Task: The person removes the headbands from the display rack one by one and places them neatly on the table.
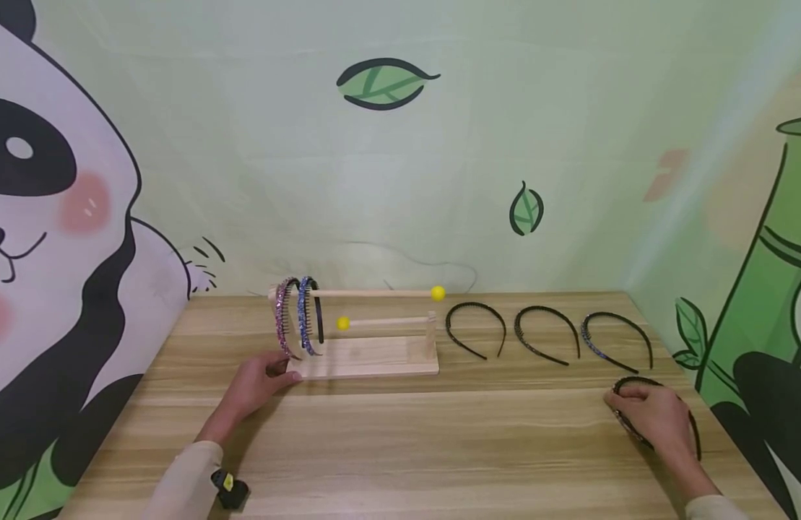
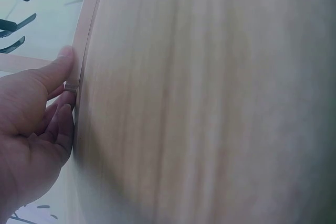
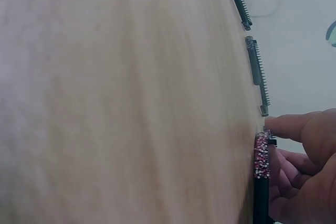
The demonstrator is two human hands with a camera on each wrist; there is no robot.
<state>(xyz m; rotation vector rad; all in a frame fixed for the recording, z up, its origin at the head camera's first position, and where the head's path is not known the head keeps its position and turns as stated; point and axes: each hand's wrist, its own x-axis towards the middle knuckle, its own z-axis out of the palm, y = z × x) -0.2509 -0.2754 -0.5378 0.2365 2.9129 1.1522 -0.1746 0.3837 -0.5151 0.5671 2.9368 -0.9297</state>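
Observation:
At the left front corner of a light wooden headband stand (image 1: 367,357), my left hand (image 1: 253,386) grips the base between thumb and curled fingers. The stand's upper rod carries a pink glittery headband (image 1: 282,318) and a blue glittery headband (image 1: 304,318) at its left end. On the right, my right hand (image 1: 656,419) holds the left side of a black headband (image 1: 696,440) lying on the table. Red and white beads cover part of that headband in the right wrist view, where my thumb and fingers are around it. My palm hides part of it in the head view.
Three dark headbands (image 1: 476,305) (image 1: 547,308) (image 1: 617,315) lie in a row right of the stand. Yellow balls (image 1: 438,293) (image 1: 344,323) cap the two rods. A small black device (image 1: 231,491) is by my left sleeve. A printed cloth wall (image 1: 276,180) stands behind the table.

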